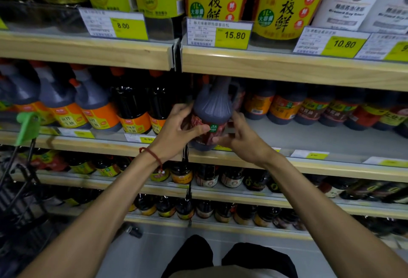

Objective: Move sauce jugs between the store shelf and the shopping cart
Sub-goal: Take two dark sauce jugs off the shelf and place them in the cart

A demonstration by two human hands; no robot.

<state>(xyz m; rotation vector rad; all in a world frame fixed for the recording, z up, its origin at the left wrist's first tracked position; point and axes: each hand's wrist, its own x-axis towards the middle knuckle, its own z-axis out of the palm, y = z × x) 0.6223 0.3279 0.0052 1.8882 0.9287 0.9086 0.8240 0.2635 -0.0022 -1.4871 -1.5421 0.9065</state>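
1. Store aisle, wood-edged shelf [287, 163] rows packed with sauce bottles; cart [19, 189] at far left, low.
2. Jug [213, 110] stands upright at the front edge of the middle shelf, long axis vertical, neck up. Can't tell if its base is touching the shelf or just lifted.
3. Left hand [176, 132] wraps the jug's left side, right hand [240, 138] its right side, both grasping the lower body.
4. Jug is dead ahead of both hands; the cart lies left and down, so the left arm is nearer it.
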